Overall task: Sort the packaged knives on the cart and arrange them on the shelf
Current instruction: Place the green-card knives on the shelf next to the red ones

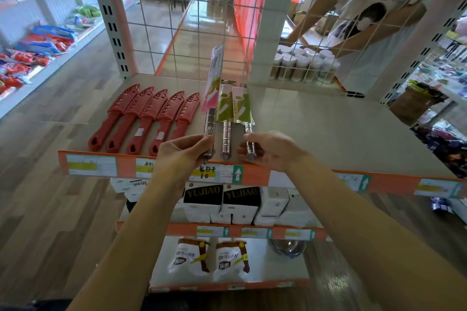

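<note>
Steel-handled knives in card sleeves lie at the front of the top shelf (328,129), handles toward the person. The left hand (182,151) grips the handle of the pink-sleeved knife (214,83), its fingers (199,140) clamped round the metal. This knife is tilted, its blade end lifted off the shelf and pointing up toward the wire grid (189,33) at the back. Just beside it on the right a green-sleeved knife (225,113) lies flat, with neither hand on it. Next to that a second green-sleeved knife (242,106) also lies flat. The right hand (271,150) pinches the butt of its handle, fingers (255,137) curled over it at the shelf's front edge. The two green sleeves touch along their edges. To the left, five red sheathed knives (141,118) lie side by side in an angled row, handles toward the orange price strip (290,177). The next shelf down carries white boxes and black boxes marked YUJIAO (222,195). On the shelf below that stand two white bags (209,260).
</note>
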`<state>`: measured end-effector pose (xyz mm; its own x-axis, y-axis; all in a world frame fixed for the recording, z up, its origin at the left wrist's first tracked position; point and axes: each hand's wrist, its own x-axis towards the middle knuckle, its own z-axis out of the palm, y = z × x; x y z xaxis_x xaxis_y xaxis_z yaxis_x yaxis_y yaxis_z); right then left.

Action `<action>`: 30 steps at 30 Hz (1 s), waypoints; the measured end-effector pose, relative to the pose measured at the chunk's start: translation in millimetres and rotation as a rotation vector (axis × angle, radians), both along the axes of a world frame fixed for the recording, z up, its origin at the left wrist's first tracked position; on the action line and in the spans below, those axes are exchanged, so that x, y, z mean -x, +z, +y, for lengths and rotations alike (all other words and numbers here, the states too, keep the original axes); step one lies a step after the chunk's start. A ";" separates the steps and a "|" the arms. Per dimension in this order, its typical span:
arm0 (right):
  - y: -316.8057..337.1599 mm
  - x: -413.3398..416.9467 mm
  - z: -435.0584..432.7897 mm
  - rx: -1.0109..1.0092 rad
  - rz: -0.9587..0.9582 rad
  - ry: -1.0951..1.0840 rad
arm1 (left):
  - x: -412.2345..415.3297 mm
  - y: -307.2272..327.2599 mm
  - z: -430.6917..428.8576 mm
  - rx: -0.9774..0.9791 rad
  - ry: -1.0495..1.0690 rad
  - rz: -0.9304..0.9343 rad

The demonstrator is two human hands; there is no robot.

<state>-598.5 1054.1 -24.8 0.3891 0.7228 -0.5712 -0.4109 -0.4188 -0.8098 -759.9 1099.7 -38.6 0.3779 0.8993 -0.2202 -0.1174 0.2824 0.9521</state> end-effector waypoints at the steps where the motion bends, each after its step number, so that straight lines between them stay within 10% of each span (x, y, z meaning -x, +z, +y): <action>1: 0.9 -1.6 1.6 0.054 -0.104 0.028 | -0.1 0.2 0.1 0.004 -0.001 -0.007; 8: -9.6 -11.6 14.8 0.263 -0.704 0.098 | -1.3 -1.1 1.8 0.032 -0.007 -0.005; 30: 0.9 -16.3 3.4 0.242 -0.739 0.144 | -15.3 2.3 -9.7 -0.034 -0.047 0.108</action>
